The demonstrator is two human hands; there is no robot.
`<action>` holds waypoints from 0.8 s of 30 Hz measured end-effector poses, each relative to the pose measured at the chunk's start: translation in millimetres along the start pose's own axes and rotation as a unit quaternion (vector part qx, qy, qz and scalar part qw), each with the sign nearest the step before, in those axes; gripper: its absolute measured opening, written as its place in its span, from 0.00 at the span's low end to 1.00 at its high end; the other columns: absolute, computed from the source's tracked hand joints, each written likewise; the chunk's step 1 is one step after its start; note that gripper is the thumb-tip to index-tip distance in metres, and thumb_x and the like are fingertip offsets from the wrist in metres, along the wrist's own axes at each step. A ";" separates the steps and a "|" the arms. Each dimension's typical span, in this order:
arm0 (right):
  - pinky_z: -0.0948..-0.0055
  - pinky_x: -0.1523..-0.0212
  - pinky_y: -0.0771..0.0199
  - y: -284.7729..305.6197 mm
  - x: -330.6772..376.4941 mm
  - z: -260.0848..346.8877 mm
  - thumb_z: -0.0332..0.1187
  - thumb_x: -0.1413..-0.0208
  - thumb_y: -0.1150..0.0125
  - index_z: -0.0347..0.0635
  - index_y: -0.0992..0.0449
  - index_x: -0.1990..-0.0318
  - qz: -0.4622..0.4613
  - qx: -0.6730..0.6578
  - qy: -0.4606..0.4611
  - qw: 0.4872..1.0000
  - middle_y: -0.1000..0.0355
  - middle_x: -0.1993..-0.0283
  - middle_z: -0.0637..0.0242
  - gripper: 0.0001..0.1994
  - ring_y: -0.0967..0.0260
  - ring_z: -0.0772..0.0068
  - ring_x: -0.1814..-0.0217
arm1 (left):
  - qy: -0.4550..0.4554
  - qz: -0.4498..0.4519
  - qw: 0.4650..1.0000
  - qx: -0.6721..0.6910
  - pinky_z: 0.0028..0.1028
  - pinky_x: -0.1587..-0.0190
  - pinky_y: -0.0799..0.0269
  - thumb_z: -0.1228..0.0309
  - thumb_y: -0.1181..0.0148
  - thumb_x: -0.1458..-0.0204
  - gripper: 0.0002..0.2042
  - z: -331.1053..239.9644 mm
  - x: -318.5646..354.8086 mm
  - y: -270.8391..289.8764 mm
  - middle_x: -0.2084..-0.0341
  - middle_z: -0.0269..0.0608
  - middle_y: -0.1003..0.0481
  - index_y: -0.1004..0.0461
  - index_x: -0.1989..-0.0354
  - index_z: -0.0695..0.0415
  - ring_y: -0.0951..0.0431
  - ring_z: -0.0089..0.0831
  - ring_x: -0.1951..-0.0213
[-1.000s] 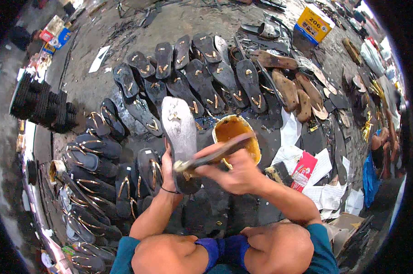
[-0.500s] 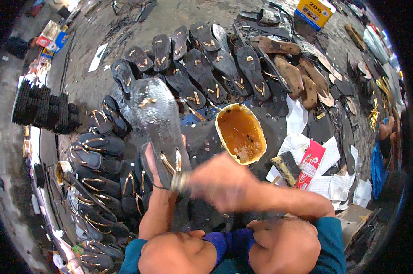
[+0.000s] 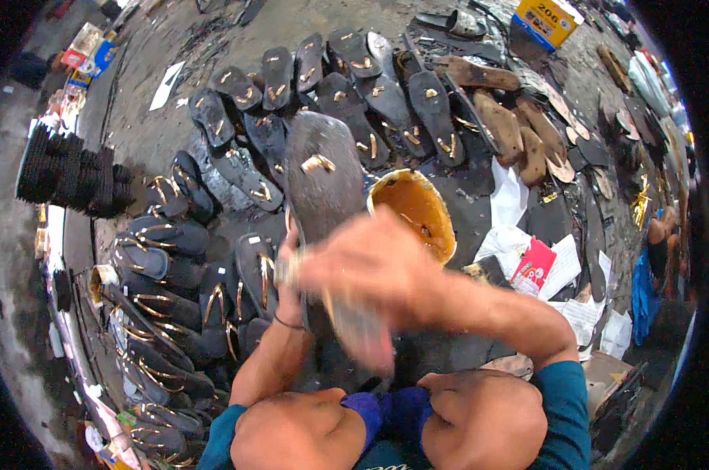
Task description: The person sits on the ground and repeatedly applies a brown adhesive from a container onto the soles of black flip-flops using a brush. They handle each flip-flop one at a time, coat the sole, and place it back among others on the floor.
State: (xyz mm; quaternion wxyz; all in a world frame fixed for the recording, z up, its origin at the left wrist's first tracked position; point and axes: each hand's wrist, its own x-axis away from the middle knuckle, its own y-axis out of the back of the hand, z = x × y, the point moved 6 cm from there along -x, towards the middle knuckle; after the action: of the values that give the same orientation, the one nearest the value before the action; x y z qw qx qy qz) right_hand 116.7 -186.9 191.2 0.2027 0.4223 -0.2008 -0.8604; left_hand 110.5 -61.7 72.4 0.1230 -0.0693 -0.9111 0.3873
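My left hand point(image 3: 290, 262) is closed around the side of a black sandal sole point(image 3: 323, 160), held tilted above the ground. Its top looks damp, and gold strap ends poke out near the toe end. My right hand point(image 3: 374, 262), smeared by motion, passes over the lower part of this sole. A short pale-tipped tool point(image 3: 288, 271), like a brush, sticks out of its fingers. Below that hand, a blurred dark and reddish shape point(image 3: 362, 333) cannot be made out. Just beyond my right hand stands a yellow-rimmed tub point(image 3: 417, 205) of amber, glue-like stuff.
Several black soles point(image 3: 354, 117) with gold strap ends lie in an arc ahead. Strapped sandals point(image 3: 166, 301) crowd the left, near a black ridged stack point(image 3: 70, 171). Wooden shoe lasts point(image 3: 497, 125), paper sheets point(image 3: 509, 196) and a red packet point(image 3: 533, 266) lie to the right.
The held sole has shifted right and now overlaps the tub's left edge. Soles and a sandal behind it have come into view. My right hand has moved up a little, over the sole.
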 end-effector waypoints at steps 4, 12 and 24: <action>0.60 0.56 0.31 -14.7 20.9 39.7 0.34 0.51 0.38 0.49 0.24 0.47 0.054 -0.065 0.023 0.996 0.26 0.56 0.69 0.20 0.27 0.63 0.55 | 0.099 0.057 0.971 0.211 0.40 0.43 0.26 0.58 0.59 0.31 0.22 -12.7 -21.7 23.3 0.51 0.48 0.21 0.28 0.43 0.63 0.19 0.39 0.52; 0.62 0.55 0.34 -2.9 58.8 1.2 0.28 0.52 0.31 0.51 0.21 0.47 0.124 -0.157 -0.210 0.957 0.24 0.61 0.67 0.21 0.26 0.63 0.55 | 0.101 -0.055 0.972 0.205 0.40 0.61 0.16 0.53 0.61 0.37 0.27 10.5 -103.7 39.2 0.57 0.53 0.19 0.27 0.46 0.65 0.16 0.44 0.64; 0.68 0.58 0.25 69.3 156.6 -31.5 0.31 0.42 0.33 0.40 0.19 0.53 -0.118 -0.001 -0.543 0.832 0.19 0.63 0.60 0.11 0.21 0.67 0.60 | 0.048 -0.100 0.981 0.161 0.32 0.48 0.28 0.65 0.51 0.33 0.14 90.6 -375.8 2.0 0.57 0.41 0.21 0.27 0.50 0.62 0.21 0.33 0.55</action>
State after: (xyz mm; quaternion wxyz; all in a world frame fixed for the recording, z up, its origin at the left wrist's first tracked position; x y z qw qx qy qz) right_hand 66.7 -331.5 108.2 -0.0417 -0.0920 -0.2266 -0.9687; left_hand 446.2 -206.0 -53.7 0.2147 0.0246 -0.8323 0.5105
